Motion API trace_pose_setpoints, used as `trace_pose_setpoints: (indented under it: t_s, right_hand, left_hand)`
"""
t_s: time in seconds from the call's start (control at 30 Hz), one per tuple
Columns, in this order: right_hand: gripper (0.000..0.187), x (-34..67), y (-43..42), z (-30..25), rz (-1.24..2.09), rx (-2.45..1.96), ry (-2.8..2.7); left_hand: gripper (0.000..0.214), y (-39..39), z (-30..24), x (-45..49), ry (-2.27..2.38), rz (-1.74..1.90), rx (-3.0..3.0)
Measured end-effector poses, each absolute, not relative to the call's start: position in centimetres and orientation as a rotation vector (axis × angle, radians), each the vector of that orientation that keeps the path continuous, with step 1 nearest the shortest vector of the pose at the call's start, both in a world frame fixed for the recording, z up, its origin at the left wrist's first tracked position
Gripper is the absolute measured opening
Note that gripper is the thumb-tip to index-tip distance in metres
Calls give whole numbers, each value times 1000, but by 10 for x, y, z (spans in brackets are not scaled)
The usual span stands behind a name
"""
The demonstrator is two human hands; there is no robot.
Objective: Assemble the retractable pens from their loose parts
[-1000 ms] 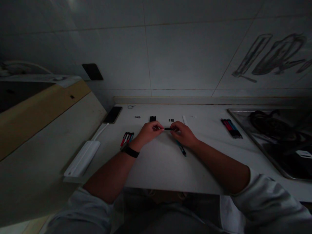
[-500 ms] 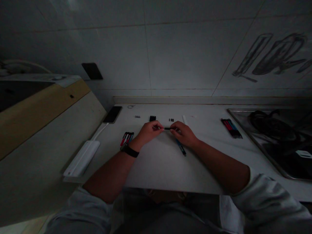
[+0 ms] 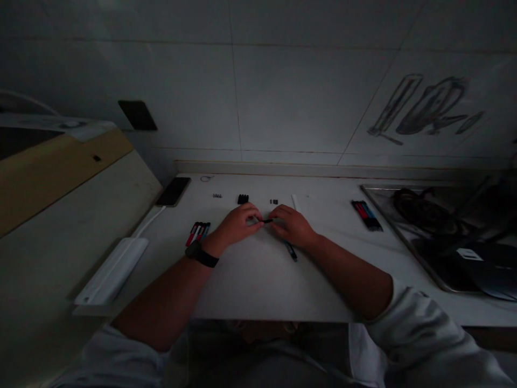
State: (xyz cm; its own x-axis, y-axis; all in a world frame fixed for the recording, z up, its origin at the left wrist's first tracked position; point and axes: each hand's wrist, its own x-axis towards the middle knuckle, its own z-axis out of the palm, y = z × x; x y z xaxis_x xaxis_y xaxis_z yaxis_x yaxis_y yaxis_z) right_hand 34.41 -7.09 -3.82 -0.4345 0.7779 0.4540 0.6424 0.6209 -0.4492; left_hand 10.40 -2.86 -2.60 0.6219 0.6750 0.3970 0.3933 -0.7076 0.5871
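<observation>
Black piece (image 3: 267, 221): small and slender, spanning the gap between the two hands, in front of the row of small parts; its exact shape is too small and dark to tell.
Left hand (image 3: 241, 223): thumb and fingers brought narrow, pinching the piece's near end on that side.
Right hand (image 3: 294, 226): fingers bent and close together on the opposite end; the exact contact is partly hidden.
Weight of the piece: probably very light, so fingertip pressure should do.
Feel of the piece: likely stiff, perhaps smooth plastic that could slip or roll if squeezed off-centre.
Best hold: at the two ends, in line with its length; sideways bending might crack something so thin.
Pen (image 3: 291, 252): lies on the worktop (image 3: 258, 291) just beside the right hand; likely rigid, easiest taken around the barrel.
Springs (image 3: 217, 195): beyond the left hand, probably springy and apt to roll; lift singly.
</observation>
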Motion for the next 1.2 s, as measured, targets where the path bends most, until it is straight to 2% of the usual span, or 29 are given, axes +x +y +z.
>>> trace_pose_setpoints:
  t_s: [0.17,0.33,0.47,1.2]
  right_hand:
    - [25,360,-55,-39,107,-1320,-2048]
    - [38,377,-38,-49,-43,-1661,-2109]
    - [44,374,-35,-56,-71,-1743,-2190]
    - [22,380,-31,-53,-118,-1757,-2134]
  left_hand:
    - [4,-27,-26,103,930,904,2404]
    - [5,-24,-31,102,986,938,2390]
    - [7,-23,-33,101,990,920,2396]
    - [6,-25,-30,101,994,900,2391]
